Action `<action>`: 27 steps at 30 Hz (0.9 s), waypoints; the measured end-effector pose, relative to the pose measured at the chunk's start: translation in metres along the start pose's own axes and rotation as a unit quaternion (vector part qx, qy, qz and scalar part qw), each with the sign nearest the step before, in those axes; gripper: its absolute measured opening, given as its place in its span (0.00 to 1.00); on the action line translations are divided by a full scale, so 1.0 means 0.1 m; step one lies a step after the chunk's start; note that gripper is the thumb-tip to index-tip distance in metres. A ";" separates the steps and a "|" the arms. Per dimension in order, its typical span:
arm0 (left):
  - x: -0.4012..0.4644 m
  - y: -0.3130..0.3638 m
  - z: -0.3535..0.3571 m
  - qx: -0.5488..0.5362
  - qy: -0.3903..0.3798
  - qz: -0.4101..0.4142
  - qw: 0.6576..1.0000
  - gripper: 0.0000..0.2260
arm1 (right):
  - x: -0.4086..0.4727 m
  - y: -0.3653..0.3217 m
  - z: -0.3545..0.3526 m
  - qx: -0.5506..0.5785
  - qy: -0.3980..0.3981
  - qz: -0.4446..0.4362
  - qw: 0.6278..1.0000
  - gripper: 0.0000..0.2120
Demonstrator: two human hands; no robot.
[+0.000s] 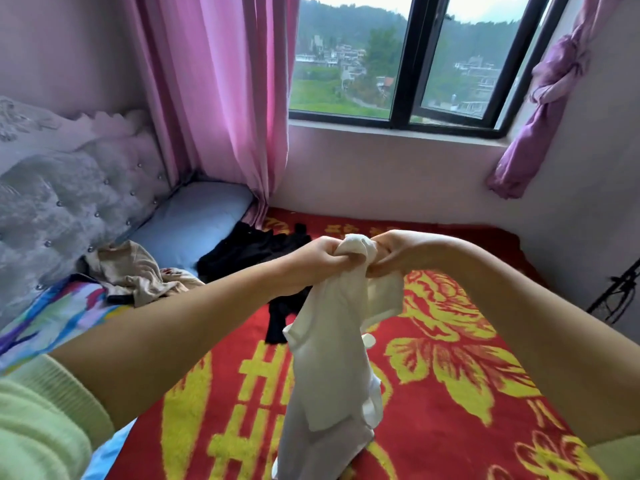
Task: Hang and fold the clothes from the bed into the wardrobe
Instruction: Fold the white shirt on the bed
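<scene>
White garment [332,344] held up over the bed [450,341], bunched at its top between my left hand [323,259] and right hand [391,254]; fingers of both curled tight round the cloth, the rest hanging free. Judged light, limp, non-slippery, likely to twist. Better hold: pinch each shoulder seam, hands apart. Black clothes [252,251] and beige garment [138,271] lie near the pillow [194,216].

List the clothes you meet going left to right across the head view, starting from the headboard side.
beige garment crumpled by the pillow → black garment spread on the red blanket → white garment, gripped at its top by the left hand and right hand.
</scene>
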State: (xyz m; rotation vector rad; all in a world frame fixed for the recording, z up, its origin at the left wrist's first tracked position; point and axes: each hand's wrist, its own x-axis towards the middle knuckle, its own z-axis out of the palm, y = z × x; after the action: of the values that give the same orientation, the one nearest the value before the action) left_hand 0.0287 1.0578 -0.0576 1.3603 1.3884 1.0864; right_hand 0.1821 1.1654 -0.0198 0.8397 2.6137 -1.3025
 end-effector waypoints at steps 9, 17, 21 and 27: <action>-0.04 -0.26 -0.07 0.013 0.061 0.051 0.997 0.14 | -0.45 -0.05 -0.48 0.100 0.106 -0.044 0.988 0.05; -0.15 -0.48 -0.17 0.174 -0.002 0.083 0.981 0.07 | -0.54 -0.04 -0.78 0.165 0.182 -0.076 0.966 0.17; -0.20 -0.41 -0.48 0.240 0.060 0.133 0.960 0.15 | -0.59 0.19 -0.78 0.159 0.100 -0.066 0.980 0.21; -0.21 0.27 -0.77 0.282 -0.154 -0.090 0.943 0.07 | -0.84 0.23 -0.86 0.126 0.007 -0.001 0.992 0.20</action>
State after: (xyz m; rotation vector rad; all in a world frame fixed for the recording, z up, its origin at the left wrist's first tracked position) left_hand -0.0396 1.0372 -0.0133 1.6745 1.6090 0.3318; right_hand 0.2776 1.2055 0.0455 0.8821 2.4929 -1.6571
